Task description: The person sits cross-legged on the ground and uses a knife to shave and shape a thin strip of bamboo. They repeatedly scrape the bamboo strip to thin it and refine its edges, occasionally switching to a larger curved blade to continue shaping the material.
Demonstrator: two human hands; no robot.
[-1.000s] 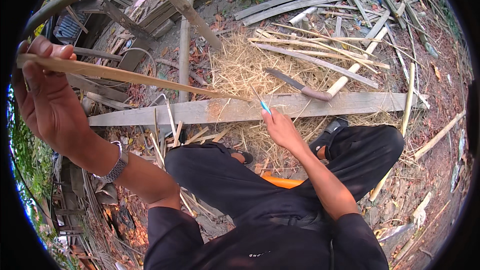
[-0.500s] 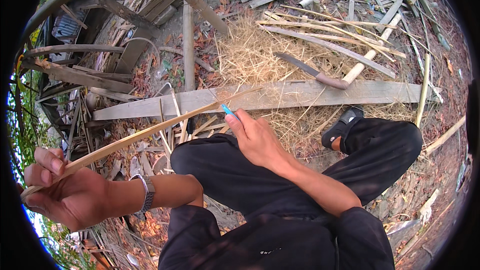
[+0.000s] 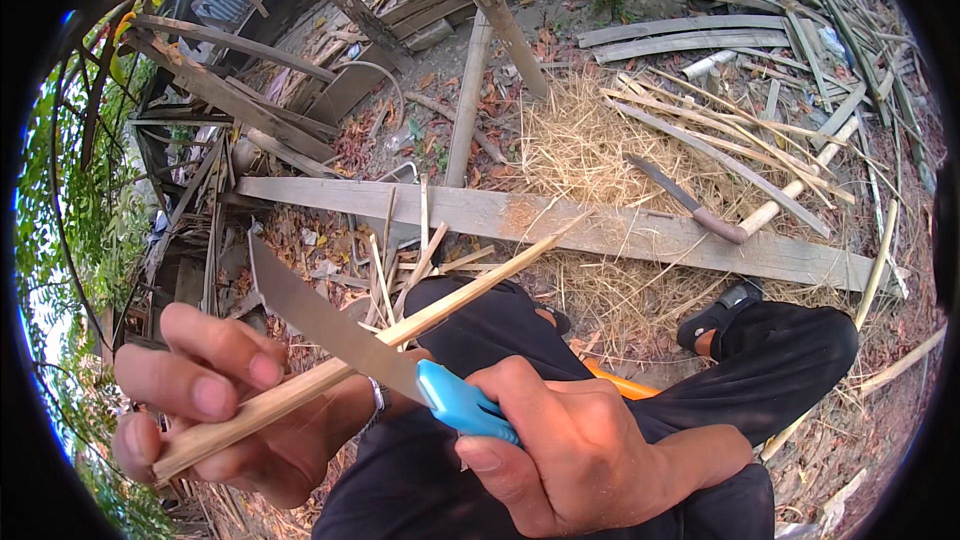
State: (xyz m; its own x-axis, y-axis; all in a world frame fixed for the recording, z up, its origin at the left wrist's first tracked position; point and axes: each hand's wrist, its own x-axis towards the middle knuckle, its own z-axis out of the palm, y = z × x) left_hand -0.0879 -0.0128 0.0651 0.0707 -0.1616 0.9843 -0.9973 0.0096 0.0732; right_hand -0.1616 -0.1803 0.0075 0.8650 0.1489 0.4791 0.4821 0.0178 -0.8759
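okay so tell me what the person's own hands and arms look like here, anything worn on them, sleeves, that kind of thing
Both hands are bare, with no gloves. The left hand has a silvery metal band at the wrist, probably a watch or bracelet. The right hand shows no ring or band, and its forearm is uncovered. No sleeves are visible on either arm.

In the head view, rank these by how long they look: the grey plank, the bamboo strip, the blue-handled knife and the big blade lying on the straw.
1. Plank
2. Bamboo strip
3. Knife
4. Blade on the straw

Strip and knife are near the camera, so they look oversized; their true rank against the blade is unsure.
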